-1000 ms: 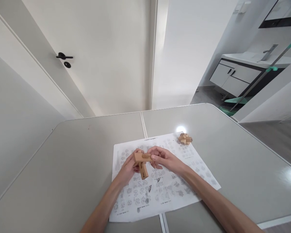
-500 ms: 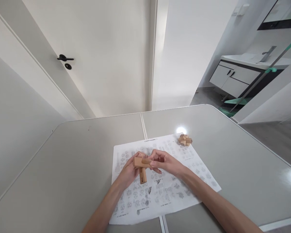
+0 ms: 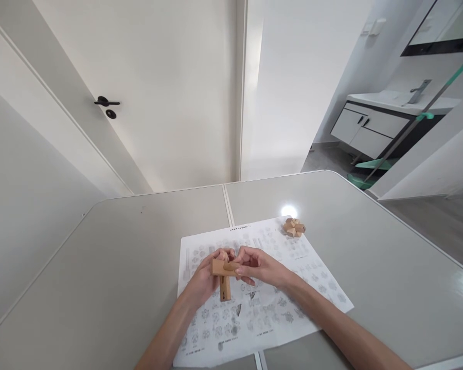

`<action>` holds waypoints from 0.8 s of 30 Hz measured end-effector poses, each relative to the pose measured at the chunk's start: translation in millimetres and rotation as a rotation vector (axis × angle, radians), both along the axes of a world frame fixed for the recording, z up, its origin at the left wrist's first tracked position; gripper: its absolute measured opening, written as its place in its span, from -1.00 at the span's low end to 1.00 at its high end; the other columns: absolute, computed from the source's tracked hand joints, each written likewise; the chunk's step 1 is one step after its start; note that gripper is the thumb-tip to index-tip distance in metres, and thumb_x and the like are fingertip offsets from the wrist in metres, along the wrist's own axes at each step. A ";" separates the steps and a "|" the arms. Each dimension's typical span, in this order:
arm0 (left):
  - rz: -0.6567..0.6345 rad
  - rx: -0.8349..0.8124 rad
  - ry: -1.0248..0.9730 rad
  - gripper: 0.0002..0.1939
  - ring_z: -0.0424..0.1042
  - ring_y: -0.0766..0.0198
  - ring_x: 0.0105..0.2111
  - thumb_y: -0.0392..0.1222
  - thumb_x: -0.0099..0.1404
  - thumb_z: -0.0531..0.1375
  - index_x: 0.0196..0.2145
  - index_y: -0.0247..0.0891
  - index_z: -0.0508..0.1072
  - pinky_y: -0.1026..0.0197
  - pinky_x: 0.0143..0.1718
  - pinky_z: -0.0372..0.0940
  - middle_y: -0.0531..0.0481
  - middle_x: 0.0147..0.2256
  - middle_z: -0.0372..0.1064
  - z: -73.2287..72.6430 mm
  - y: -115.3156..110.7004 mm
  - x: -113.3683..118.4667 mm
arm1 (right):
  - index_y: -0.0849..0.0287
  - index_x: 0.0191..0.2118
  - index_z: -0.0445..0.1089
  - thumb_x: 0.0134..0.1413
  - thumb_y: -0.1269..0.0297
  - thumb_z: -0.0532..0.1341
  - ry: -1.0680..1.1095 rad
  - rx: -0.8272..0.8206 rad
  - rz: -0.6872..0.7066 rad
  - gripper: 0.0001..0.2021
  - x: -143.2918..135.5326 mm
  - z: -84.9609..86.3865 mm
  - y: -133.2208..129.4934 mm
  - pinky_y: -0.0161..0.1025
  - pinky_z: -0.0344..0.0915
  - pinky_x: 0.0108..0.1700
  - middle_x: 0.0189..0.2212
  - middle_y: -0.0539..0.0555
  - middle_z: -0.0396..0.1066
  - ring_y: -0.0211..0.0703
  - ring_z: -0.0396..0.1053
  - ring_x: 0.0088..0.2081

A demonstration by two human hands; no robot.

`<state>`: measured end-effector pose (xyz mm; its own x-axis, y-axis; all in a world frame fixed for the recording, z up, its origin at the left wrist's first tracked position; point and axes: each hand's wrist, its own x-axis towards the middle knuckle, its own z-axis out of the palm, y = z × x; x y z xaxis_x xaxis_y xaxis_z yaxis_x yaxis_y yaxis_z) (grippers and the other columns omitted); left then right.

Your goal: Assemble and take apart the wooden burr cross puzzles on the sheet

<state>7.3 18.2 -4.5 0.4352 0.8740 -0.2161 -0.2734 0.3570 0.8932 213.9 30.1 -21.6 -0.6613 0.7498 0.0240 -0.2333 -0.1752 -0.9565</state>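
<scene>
My left hand (image 3: pixel 201 278) and my right hand (image 3: pixel 259 266) together hold a wooden puzzle (image 3: pixel 223 276) of crossed light-brown bars just above a printed instruction sheet (image 3: pixel 270 308). The left hand grips it from the left and behind. The right hand pinches the horizontal bar's right end between thumb and fingers. One bar hangs straight down below the hands. A second, assembled wooden puzzle (image 3: pixel 294 227) lies on the sheet's far right corner, well apart from both hands.
The sheet lies on a grey table (image 3: pixel 100 277) with a seam down its middle. Behind the table stand a white door with a black handle (image 3: pixel 106 103) and a wall. At the right, a vanity cabinet (image 3: pixel 370 128) and a green-tipped pole (image 3: pixel 420 118).
The hanging bar has swung from slanting right to straight down. Both hands and the puzzle sit slightly lower in view as the camera tilted up a little.
</scene>
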 end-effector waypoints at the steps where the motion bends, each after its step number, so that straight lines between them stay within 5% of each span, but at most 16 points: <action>1: -0.011 -0.006 -0.006 -0.65 0.39 0.18 -0.34 0.16 0.36 0.26 -0.29 -0.21 0.51 0.11 -0.19 0.32 -0.06 -0.25 0.35 -0.8 0.1 -0.5 | 0.11 -0.29 0.28 0.19 0.00 0.40 -0.005 0.001 0.000 -0.64 -0.6 0.2 -0.2 -0.30 0.15 -0.48 -0.44 -0.07 0.42 -0.34 0.22 -0.55; 9: -0.069 -0.057 -0.018 -0.69 0.28 0.24 -0.33 0.11 0.35 0.30 -0.22 -0.21 0.52 0.23 -0.29 0.27 -0.03 -0.29 0.26 -9.5 0.9 -7.2 | 0.12 -0.31 0.30 0.15 -0.02 0.42 0.001 0.008 0.042 -0.63 -3.5 -1.3 -2.6 -0.30 0.17 -0.47 -0.42 -0.07 0.40 -0.35 0.21 -0.54; 24: -0.241 -0.011 -0.061 -0.72 0.25 0.24 -0.38 0.06 0.37 0.26 -0.30 -0.23 0.49 0.19 -0.31 0.24 -0.04 -0.30 0.26 10.4 2.7 -7.2 | 0.16 -0.31 0.38 0.18 0.12 0.42 0.056 -0.001 0.128 -0.73 -3.2 -3.0 -5.9 -0.34 0.16 -0.51 -0.45 -0.08 0.41 -0.38 0.19 -0.56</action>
